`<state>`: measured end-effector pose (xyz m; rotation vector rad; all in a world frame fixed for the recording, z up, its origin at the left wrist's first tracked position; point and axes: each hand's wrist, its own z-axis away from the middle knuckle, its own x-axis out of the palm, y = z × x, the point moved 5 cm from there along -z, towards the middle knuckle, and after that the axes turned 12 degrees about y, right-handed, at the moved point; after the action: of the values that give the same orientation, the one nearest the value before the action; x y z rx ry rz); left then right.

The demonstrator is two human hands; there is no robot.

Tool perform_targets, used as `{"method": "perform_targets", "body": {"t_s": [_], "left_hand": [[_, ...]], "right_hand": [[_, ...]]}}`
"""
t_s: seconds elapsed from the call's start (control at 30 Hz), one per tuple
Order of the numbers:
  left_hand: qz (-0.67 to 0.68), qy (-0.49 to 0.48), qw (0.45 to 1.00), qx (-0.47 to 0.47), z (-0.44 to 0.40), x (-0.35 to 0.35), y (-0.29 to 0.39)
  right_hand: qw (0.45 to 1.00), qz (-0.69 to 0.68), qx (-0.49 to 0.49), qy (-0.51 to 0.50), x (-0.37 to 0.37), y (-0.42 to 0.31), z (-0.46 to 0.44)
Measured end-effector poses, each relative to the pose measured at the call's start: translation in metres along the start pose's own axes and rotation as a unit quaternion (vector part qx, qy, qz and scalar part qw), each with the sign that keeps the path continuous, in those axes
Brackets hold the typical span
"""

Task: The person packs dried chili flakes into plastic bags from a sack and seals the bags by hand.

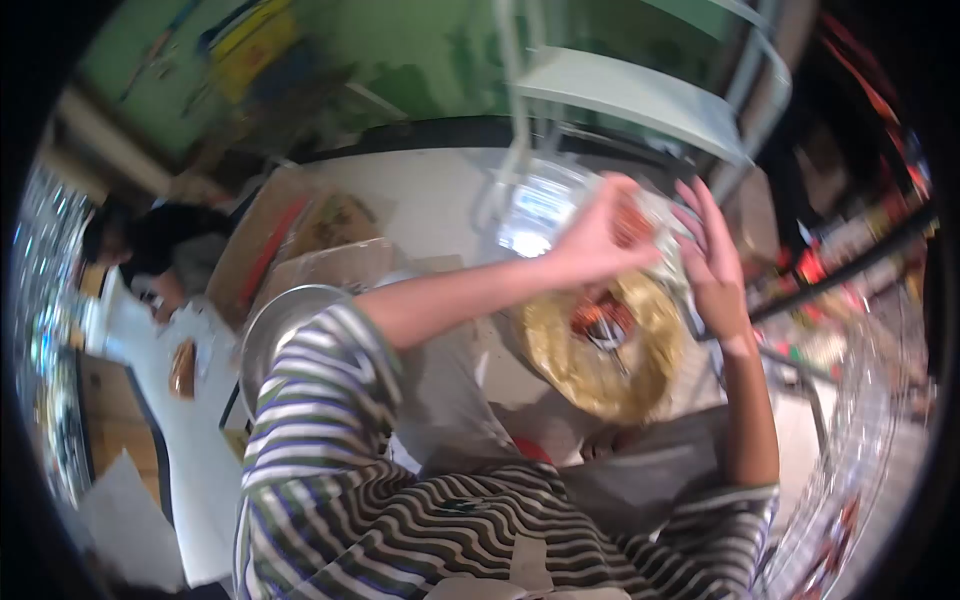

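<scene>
Blurred by motion, my left hand [598, 238] curls its fingers round a reddish-orange item [632, 222] above the far side of a bowl lined with yellow plastic [560, 355]. To its right, my right hand [712, 262] is raised with fingers apart and nothing visible between them. Inside the lined bowl lie reddish pieces [585, 318] and a shiny metal utensil [606, 332]. Behind my hands is a pale, crumpled clear plastic wrap [668, 245], its outline unclear.
A clear plastic container [540, 212] stands beyond my left hand. At left are a metal bowl [262, 335], open cardboard boxes [335, 262] and a white table [190, 470] with a person [165, 245] beside it. A white step stool [635, 100] stands ahead.
</scene>
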<state>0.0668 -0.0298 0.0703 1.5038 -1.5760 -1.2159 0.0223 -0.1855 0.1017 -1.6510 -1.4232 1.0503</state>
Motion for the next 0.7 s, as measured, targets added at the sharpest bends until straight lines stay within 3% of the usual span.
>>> {"method": "perform_targets", "body": {"t_s": [0.07,0.17,0.2,0.27,0.4,0.5,0.7], "left_hand": [[0.094,-0.057,0.989,-0.094,-0.005,0.015,-0.014],[0.025,-0.026,0.997,0.066,-0.017,0.029,-0.053],[0.099,-0.071,0.993,0.007,-0.018,0.037,-0.060],[0.018,-0.012,0.987,0.158,-0.021,0.029,-0.060],[0.010,0.014,0.983,0.185,-0.034,0.030,-0.077],[0.052,-0.034,0.988,0.145,-0.044,0.028,-0.087],[-0.010,0.004,0.972,0.235,-0.051,0.022,-0.103]], "right_hand": [[0.999,0.012,0.007,-0.039,-0.001,0.017,-0.009],[0.996,-0.017,0.070,-0.048,-0.007,0.054,-0.016],[0.995,-0.035,0.077,-0.058,-0.009,0.064,-0.017],[0.991,-0.048,0.110,-0.052,-0.015,0.080,-0.018],[0.990,-0.062,0.123,-0.014,-0.018,0.094,-0.025],[0.984,-0.057,0.166,0.004,-0.012,0.098,-0.032],[0.987,-0.061,0.150,-0.017,-0.008,0.120,-0.034]]}}
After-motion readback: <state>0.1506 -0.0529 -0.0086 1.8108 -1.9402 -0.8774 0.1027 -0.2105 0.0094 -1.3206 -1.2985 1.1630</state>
